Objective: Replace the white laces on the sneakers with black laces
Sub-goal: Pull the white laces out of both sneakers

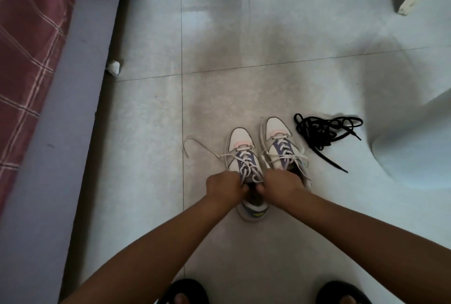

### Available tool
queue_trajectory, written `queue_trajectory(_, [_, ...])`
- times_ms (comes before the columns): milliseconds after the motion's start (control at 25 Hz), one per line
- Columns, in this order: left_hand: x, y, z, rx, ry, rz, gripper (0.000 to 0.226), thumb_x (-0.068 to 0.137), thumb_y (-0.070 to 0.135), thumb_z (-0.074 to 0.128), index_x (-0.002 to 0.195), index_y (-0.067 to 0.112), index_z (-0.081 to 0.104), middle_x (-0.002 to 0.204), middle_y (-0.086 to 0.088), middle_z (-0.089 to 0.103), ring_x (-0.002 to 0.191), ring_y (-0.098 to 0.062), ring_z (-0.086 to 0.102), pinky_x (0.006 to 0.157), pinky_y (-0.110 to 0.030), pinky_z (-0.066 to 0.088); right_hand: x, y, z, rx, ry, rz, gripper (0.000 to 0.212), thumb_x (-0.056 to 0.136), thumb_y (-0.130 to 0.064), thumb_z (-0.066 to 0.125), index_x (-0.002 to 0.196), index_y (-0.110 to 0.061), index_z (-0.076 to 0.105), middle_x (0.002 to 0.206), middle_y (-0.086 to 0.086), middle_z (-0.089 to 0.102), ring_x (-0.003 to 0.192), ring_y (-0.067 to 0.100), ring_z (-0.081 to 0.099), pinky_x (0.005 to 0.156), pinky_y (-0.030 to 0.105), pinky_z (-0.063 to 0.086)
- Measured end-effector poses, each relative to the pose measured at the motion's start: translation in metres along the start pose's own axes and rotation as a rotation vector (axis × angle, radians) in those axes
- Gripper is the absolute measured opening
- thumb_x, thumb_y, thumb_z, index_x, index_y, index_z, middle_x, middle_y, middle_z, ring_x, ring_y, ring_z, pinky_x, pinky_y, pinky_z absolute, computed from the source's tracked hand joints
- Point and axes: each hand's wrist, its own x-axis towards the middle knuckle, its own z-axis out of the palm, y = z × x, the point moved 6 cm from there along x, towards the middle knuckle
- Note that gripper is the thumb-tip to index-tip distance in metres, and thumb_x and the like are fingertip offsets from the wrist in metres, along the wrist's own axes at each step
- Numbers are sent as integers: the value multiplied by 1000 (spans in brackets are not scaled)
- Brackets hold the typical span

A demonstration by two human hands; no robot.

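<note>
Both hands, left hand (225,187) and right hand (280,185), pinch the white lace (246,169) between curled fingers; tugging crossed strands could tighten a snag just beyond them.

Dim, soft, wide-angle edge distortion.

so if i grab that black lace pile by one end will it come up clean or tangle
The black laces lie in a loose overlapping heap on the floor, so they are probably floppy and light. Pulled by the stray end nearest you, the loops would likely drag along and may snag rather than slide free.
</note>
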Motion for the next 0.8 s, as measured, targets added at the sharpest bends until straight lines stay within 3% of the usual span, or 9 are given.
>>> queue_trajectory(160, [15, 0, 11, 74, -38, -100, 35, 88, 43, 49, 106, 16, 61, 106, -4, 66, 96, -25, 64, 67, -28, 35, 20, -11, 12, -2, -90, 42, 33, 92, -34, 48, 113, -12, 61, 118, 9, 62, 107, 26, 59, 75, 30, 42])
queue_trajectory(280, [10, -6, 2, -98, 0, -167, 46, 84, 43, 54, 119, 13, 50, 116, -8, 58, 105, -28, 58, 79, -33, 40, 13, -5, 6, 188, -69, 98, 38, 88, -36, 54, 117, -12, 55, 118, 11, 61, 108, 27, 59, 81, 32, 46])
queue_trajectory(400, [-18, -26, -48, -372, 210, -167, 61, 69, 45, 69, 117, 22, 38, 116, -1, 46, 108, -24, 51, 88, -39, 37, -13, 12, -32, 454, 68, 94, 58, 70, -50, 65, 112, -22, 35, 102, 3, 61, 94, 25, 61, 71, 31, 43])
queue_trajectory(520, [-96, -43, -100, -572, 491, -29, 74, 51, 52, 69, 110, 41, 26, 103, 14, 34, 93, -9, 44, 82, -33, 35, -71, 19, -85, 572, 251, -38, 63, 45, -66, 59, 89, -36, 25, 74, -18, 51, 56, 0, 50, 47, 24, 32])
queue_trajectory(600, [-150, -51, -117, -585, 628, -50, 75, 48, 53, 66, 110, 41, 25, 100, 16, 31, 85, -4, 36, 78, -29, 35, -108, 15, -109, 618, 334, -168, 65, 43, -68, 62, 91, -41, 28, 78, -24, 48, 56, 0, 50, 40, 16, 33])
queue_trajectory(720, [-180, -53, -123, -633, 682, -115, 73, 48, 40, 74, 103, 35, 27, 97, 17, 27, 86, -9, 34, 74, -21, 32, -130, 9, -122, 709, 360, -250, 56, 44, -65, 64, 84, -44, 30, 80, -22, 48, 57, 5, 46, 54, 13, 41])
queue_trajectory(800, [-180, -53, -126, -647, 710, -96, 72, 47, 32, 75, 98, 35, 25, 96, 17, 25, 89, -13, 36, 74, -18, 32, -132, 8, -124, 722, 369, -274, 52, 46, -59, 65, 79, -42, 29, 75, -20, 47, 53, 6, 41, 48, 11, 36])
